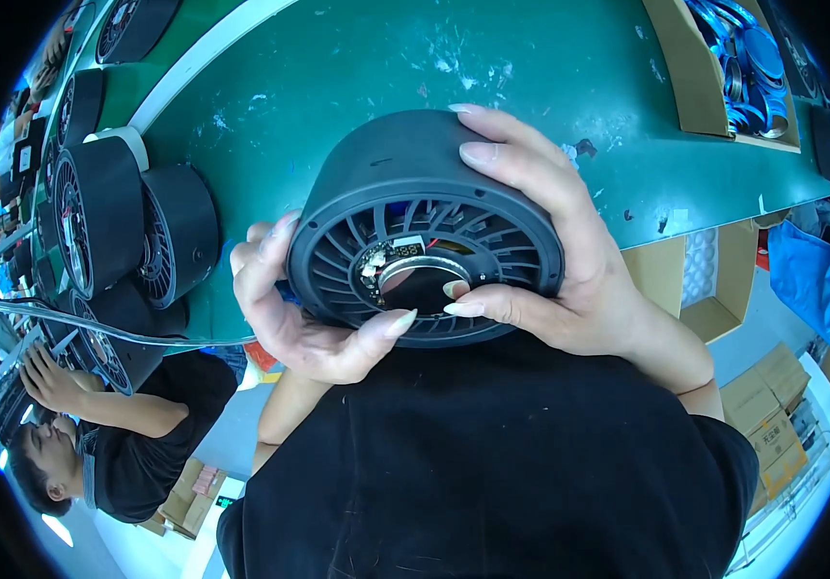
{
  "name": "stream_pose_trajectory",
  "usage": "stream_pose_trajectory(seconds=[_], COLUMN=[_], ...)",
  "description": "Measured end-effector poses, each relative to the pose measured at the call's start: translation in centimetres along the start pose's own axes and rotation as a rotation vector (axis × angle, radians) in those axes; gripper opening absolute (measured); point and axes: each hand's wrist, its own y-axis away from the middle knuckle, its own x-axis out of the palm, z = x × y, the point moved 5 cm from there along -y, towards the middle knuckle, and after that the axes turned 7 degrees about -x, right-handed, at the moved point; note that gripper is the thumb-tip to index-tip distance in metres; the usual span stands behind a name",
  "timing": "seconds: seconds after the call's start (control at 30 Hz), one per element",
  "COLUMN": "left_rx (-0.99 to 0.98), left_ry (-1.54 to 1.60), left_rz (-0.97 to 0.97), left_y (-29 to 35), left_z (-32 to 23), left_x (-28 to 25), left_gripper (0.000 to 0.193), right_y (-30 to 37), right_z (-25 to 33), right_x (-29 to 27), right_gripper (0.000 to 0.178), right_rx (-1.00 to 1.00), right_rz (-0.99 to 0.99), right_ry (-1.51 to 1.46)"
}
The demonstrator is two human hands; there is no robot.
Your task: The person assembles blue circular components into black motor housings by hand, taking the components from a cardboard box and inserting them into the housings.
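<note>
A black round fan housing is tilted toward me just in front of my body, its slatted face showing. In its middle is a round opening with a silvery rim, beside a small circuit board with white blobs and a bit of red wire. My left hand grips the housing's left side, fingers curled behind, with the thumb at the lower face. Over the top right side lie the fingers of my right hand. The right thumb reaches in to the rim of the central opening. The housing's far side is hidden.
Several similar black housings stand stacked on the green table at left, near a cable. A cardboard box of blue round parts sits at upper right. Beyond the table edge are another carton and blue cloth. A co-worker works at left.
</note>
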Motion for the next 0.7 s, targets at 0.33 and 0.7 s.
stream_pose_trajectory(seconds=[0.33, 0.7], left_rx=[0.030, -0.041], left_ry=[-0.059, -0.136], left_rz=[0.014, 0.038], left_y=[0.29, 0.76], left_z=[-0.18, -0.24], left_x=[0.12, -0.15], left_gripper=[0.098, 0.094], right_y=[-0.18, -0.37], right_z=[-0.43, -0.26], right_x=[-0.08, 0.12], right_gripper=[0.084, 0.083], right_rx=[-0.163, -0.099], right_rz=[-0.002, -0.006], right_ry=[-0.008, 0.027])
